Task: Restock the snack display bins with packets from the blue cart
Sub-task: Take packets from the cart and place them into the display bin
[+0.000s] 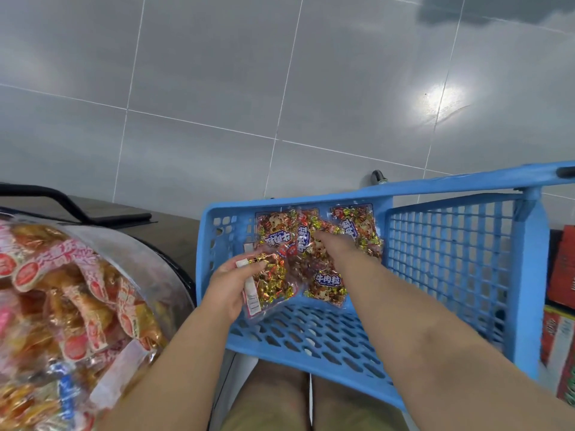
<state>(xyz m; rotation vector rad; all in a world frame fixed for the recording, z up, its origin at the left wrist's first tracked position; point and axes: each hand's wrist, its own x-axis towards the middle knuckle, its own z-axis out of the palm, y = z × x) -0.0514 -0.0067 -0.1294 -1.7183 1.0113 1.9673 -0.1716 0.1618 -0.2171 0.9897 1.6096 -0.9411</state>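
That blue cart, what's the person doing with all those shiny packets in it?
A person is leaning over the blue cart and gathering snack packets from it. The left hand holds one packet of gold-wrapped sweets by its edge. The right hand reaches deeper, its fingers resting on the pile of packets at the cart's far end. To the left, a clear display bin already holds pink and orange snack bags. Nothing from the cart has gone over to it yet.

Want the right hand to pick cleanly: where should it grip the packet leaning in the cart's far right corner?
Pinch the top sealed edge of the far-right packet, coming from above. It leans on the cart wall, so that flat edge is free; the right hand is already close.
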